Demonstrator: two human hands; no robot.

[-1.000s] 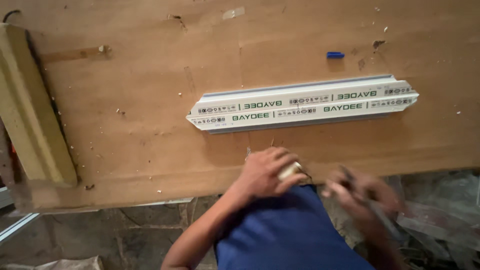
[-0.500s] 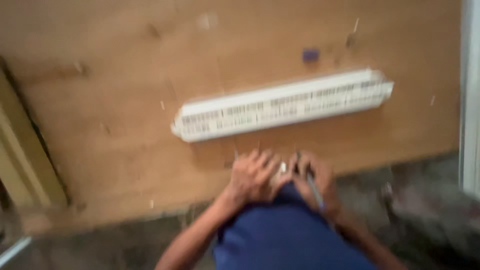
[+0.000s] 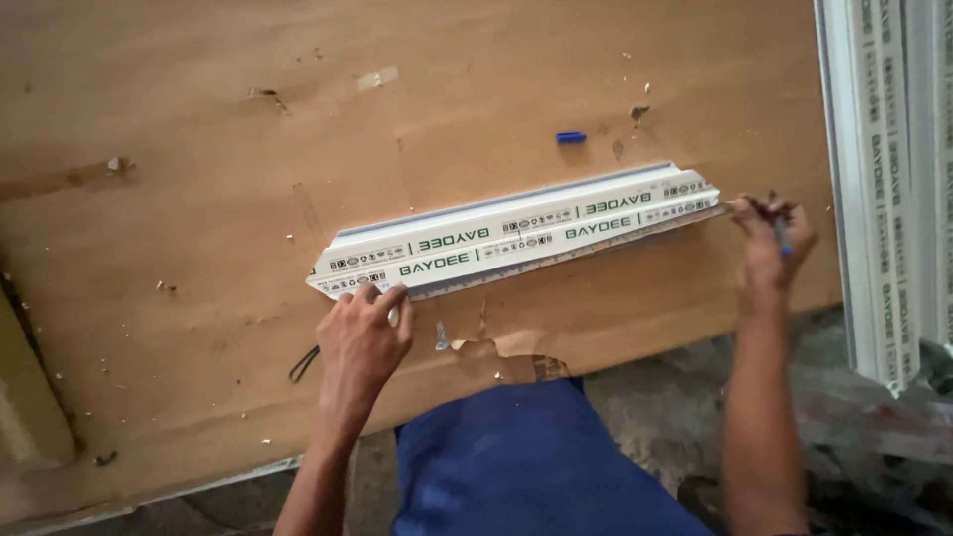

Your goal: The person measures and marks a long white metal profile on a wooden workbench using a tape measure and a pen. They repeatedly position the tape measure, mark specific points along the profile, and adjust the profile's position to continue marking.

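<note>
White plastic window profile [image 3: 516,235], mitre-cut ends, lying diagonally on plywood bench [image 3: 199,149]. Left hand [image 3: 363,335]: fingers curled, pressing its near-left edge. Right hand [image 3: 772,236]: pinching a pen [image 3: 781,234] at its right tip.

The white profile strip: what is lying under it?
The white profile strip lies flat on the brown board. The left hand touches its near-left end; the right hand, holding a pen, is at its right tip. Anything beneath the strip is covered.
</note>
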